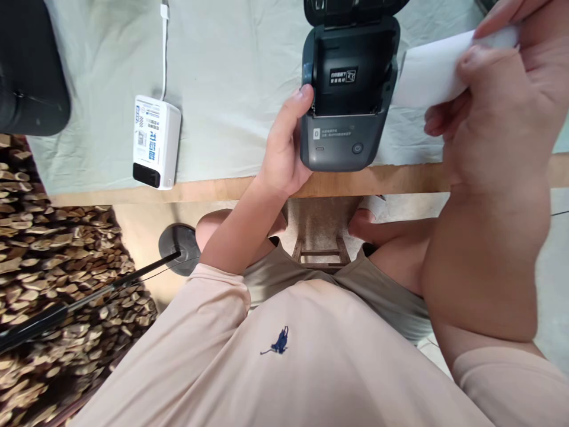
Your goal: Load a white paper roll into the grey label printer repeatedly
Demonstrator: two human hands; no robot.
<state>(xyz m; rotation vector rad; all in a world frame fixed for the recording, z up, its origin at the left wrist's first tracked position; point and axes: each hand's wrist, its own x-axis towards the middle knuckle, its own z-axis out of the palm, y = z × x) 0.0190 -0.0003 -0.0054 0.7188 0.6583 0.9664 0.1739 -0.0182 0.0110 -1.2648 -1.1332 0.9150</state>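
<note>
A dark grey label printer (351,77) lies with its lid (355,9) raised and its paper compartment exposed. My left hand (288,139) grips its left side, thumb up by the compartment's edge and the fingers hidden beneath. To the right of the printer, my right hand (489,112) pinches a strip of white paper (433,71), thumb above and curled fingers below. The paper's left end is close beside the printer's right side. More fingers (500,16) at the upper right edge also touch the paper; whose they are I cannot tell.
A white power bank (153,142) with a white cable (164,53) lies on the pale tablecloth (231,71). A black bag-like object (31,71) occupies the upper left. Below the wooden table edge (213,188) stand a black pole with a round base (171,243) and stacked firewood (57,267).
</note>
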